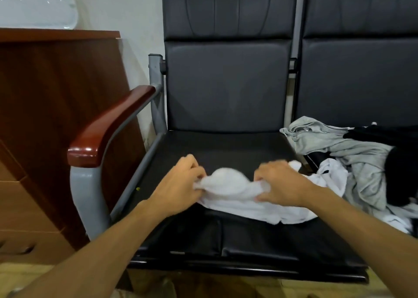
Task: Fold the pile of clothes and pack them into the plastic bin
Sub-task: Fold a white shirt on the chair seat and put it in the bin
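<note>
- Both my hands grip one white garment [237, 198]: left hand [181, 184] and right hand [280, 184] bunch its edge.
- It lies on the black seat [226, 148].
- Clothes pile [352, 162] sits right.

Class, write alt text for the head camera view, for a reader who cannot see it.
Two hands, left hand and right hand, grip a white garment on a black chair seat. A pile of grey, white and black clothes lies on the next seat to the right.

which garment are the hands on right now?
The white cloth garment on the black chair seat; both hands grip it. The grey and black garments lie untouched to its right.
</note>
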Demonstrator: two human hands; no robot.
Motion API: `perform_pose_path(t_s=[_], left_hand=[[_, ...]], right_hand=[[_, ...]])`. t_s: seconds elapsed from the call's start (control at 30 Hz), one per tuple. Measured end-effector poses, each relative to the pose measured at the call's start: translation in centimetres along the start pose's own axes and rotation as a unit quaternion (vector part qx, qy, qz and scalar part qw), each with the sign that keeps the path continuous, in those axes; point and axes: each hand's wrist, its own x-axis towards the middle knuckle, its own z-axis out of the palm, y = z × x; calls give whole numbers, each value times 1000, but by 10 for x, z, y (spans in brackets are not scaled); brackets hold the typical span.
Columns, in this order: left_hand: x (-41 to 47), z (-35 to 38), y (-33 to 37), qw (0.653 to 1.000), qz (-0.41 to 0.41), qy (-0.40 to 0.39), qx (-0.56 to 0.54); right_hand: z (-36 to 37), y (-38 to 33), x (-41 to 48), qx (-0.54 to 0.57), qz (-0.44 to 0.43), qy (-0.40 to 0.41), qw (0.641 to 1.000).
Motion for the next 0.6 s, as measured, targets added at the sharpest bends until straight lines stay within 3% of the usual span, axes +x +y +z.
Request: perform_pose_path(t_s=[0.03,0.07,0.13,0.27,0.43,0.6], left_hand=[[-4,3,-3,998,3,-70,-5],[-7,5,-4,991,-1,-135,-18],[-11,4,-2,976,-43,-201,-77],[-10,4,-3,968,-125,-145,-161],[-14,3,-7,933,-167,-309,-81],[-13,2,-7,966,-115,-219,-76]], right_hand=[[2,0,-6,48,20,-98,994],[4,1,-11,84,33,-146,985],[4,1,-13,94,49,-133,985],[4,0,-9,79,105,-107,985],[20,-11,-6,96,94,-230,964],[17,-16,0,41,30,-120,992]])
